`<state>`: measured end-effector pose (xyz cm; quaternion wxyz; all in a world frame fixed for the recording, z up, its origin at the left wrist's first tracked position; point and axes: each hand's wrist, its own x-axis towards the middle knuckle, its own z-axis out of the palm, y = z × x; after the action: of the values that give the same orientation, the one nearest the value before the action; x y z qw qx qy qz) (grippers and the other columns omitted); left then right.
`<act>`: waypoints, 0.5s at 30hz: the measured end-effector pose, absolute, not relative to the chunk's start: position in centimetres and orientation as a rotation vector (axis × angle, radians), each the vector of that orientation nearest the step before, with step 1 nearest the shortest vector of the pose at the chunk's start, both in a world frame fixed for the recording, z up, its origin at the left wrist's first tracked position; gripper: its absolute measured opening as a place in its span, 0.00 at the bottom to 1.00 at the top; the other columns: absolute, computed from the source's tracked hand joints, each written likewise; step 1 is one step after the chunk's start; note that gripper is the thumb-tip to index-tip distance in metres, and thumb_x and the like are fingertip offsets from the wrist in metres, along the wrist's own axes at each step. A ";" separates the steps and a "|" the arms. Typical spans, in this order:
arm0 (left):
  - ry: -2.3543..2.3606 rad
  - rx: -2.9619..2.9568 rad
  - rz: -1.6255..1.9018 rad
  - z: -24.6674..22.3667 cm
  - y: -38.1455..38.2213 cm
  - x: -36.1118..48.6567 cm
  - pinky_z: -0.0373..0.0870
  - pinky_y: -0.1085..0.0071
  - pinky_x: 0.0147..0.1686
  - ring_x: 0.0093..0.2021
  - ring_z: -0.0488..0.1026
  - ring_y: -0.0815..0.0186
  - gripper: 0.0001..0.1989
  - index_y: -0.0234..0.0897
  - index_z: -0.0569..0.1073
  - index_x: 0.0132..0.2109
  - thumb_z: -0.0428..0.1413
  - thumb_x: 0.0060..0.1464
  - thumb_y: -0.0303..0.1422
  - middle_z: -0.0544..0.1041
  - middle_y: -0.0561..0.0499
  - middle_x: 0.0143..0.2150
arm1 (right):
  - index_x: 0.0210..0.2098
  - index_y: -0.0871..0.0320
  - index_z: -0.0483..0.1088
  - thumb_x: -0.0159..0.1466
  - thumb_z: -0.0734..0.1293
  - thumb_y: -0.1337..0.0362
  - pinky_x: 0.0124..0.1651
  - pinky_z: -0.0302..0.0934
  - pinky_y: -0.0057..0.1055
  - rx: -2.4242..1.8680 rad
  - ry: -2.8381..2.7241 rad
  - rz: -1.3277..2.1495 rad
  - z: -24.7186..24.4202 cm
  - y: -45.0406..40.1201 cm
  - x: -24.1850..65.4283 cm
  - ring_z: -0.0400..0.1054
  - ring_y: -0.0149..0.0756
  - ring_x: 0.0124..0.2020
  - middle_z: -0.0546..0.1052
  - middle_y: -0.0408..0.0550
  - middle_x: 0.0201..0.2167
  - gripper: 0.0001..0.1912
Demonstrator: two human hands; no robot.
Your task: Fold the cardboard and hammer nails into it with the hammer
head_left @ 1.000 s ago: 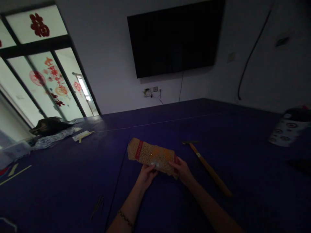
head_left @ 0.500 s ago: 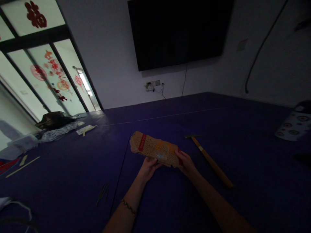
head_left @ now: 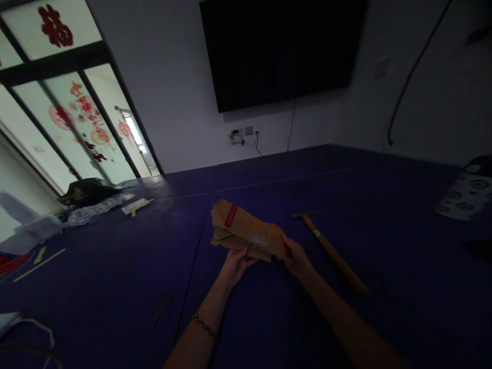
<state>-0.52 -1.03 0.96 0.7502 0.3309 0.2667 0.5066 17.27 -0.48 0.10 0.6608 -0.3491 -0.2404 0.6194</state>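
A folded piece of brown cardboard (head_left: pixel 246 229), with a red band near its left end and yellow-orange print, is held up in front of me over the dark blue table (head_left: pixel 115 282). My left hand (head_left: pixel 235 265) grips its lower edge, thumb on the near side. At the right end, my right hand (head_left: pixel 296 256) pinches it beside a red patch. The layers gape apart at the left end. A hammer (head_left: pixel 334 253) with a wooden handle lies to the right, touched by neither hand.
Several thin dark metal pieces (head_left: pixel 164 303) lie at the lower left. Farther left are yellow strips (head_left: pixel 40 265), a white tray (head_left: pixel 136 206), plastic bags (head_left: pixel 98 207) and a white cord (head_left: pixel 42 324). An eye-patterned container (head_left: pixel 467 195) stands at the far right.
The cardboard has tilted, its left end rising slightly and its folded layers opening wider. Both hands keep hold of it and have barely moved.
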 end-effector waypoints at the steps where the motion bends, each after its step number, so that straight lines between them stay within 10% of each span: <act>1: 0.593 0.715 1.118 0.8 -0.9 -0.5 0.62 0.51 0.48 0.47 0.68 0.55 0.16 0.36 0.67 0.42 0.58 0.43 0.28 0.72 0.45 0.46 | 0.29 0.58 0.70 0.53 0.65 0.63 0.28 0.68 0.30 -0.785 -0.538 1.397 0.2 -0.5 17.3 0.73 0.40 0.30 0.78 0.47 0.25 0.06; 15: 0.644 0.678 1.152 1.2 -1.3 -0.5 0.65 0.54 0.47 0.52 0.63 0.53 0.17 0.38 0.68 0.44 0.56 0.43 0.23 0.70 0.46 0.49 | 0.35 0.56 0.69 0.57 0.61 0.62 0.33 0.68 0.29 -0.670 -0.484 1.419 1.2 -0.8 17.4 0.72 0.37 0.33 0.78 0.45 0.30 0.09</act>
<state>-0.47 -1.30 1.19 0.7372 0.3087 0.2932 0.5247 17.36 -0.81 1.23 0.6816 -0.2984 -0.2158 0.6323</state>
